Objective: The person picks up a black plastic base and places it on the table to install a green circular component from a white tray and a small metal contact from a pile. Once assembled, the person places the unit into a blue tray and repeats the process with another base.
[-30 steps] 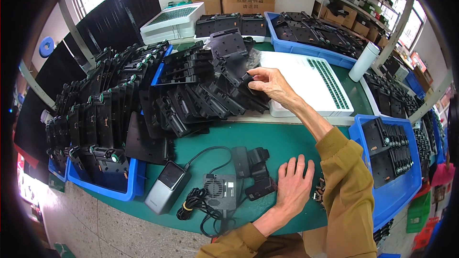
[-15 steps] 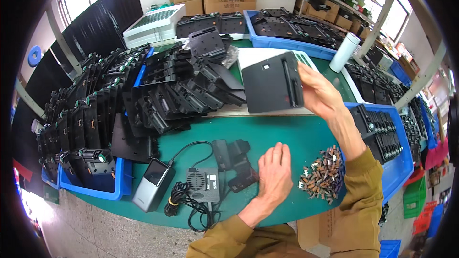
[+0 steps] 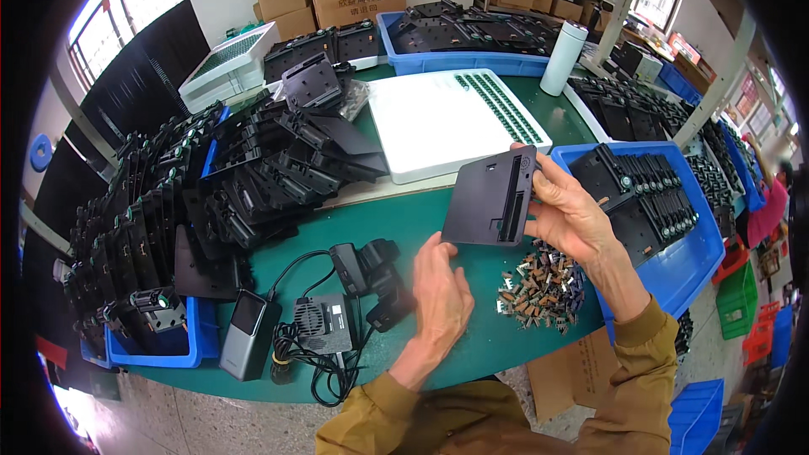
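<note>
My right hand (image 3: 573,215) grips a flat black plastic panel (image 3: 482,202) by its right edge, thumb on the near face. A long slot runs along that side of the panel. My left hand (image 3: 440,303) is low over the green table by the panel's lower left corner. Its fingers are loosely bent with the thumb apart, and it holds nothing. Below the panel lies a heap of small brown, white and dark parts (image 3: 546,291). Left of my left hand sit a black device (image 3: 392,295), a grey boxy unit (image 3: 324,324) with coiled cable, and a grey power bank (image 3: 250,335).
Stacked black panels (image 3: 286,168) crowd the left and back left. A white tray (image 3: 421,126) with rows of green parts lies beyond the panel. Blue bins (image 3: 708,261) of black assemblies stand right and behind. A white bottle (image 3: 563,59) stands at the back right.
My right hand has brought the panel lower and nearer, turning it. My left hand has risen from the table toward the panel's lower corner. The whole view has shifted.
</note>
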Available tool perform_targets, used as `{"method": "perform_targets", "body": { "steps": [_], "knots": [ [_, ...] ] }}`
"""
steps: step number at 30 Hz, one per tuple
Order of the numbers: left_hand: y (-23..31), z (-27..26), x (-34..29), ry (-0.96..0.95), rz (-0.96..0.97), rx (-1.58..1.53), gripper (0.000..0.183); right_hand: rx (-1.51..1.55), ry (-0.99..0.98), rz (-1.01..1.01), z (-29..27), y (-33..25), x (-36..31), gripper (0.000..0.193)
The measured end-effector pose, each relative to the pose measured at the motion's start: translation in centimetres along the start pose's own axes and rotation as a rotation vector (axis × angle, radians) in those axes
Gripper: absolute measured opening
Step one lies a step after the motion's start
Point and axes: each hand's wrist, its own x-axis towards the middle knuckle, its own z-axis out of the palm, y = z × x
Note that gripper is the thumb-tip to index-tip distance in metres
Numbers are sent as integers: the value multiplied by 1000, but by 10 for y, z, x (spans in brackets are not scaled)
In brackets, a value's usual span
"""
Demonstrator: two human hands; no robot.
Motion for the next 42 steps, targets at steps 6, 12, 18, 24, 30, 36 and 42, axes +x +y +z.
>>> {"method": "perform_targets", "body": {
  "steps": [6, 12, 18, 24, 30, 36, 42],
  "knots": [
    [-2, -2, 2, 113, -34, -108, 28, 68, -8, 89, -37, -5, 14, 51],
    [5, 0, 4, 106, 85, -40, 38, 78, 16, 210, -44, -9, 28, 45],
    [8, -4, 5, 61, 168, -19, 45, 119, -61, 310, -48, -7, 46, 41],
    [10, -3, 5, 3, 149, -52, 52, 97, 235, 245, -16, -7, 39, 34],
    [9, -2, 3, -102, -49, -312, 66, -132, 278, 181, -6, 5, 56, 30],
    [11, 0, 6, -46, -256, -553, 72, -558, 323, 48, 1, 36, 70, 31],
    [4, 3, 5, 9, -128, -161, 77, -901, 513, 92, -41, 50, 88, 33]
  ]
}}
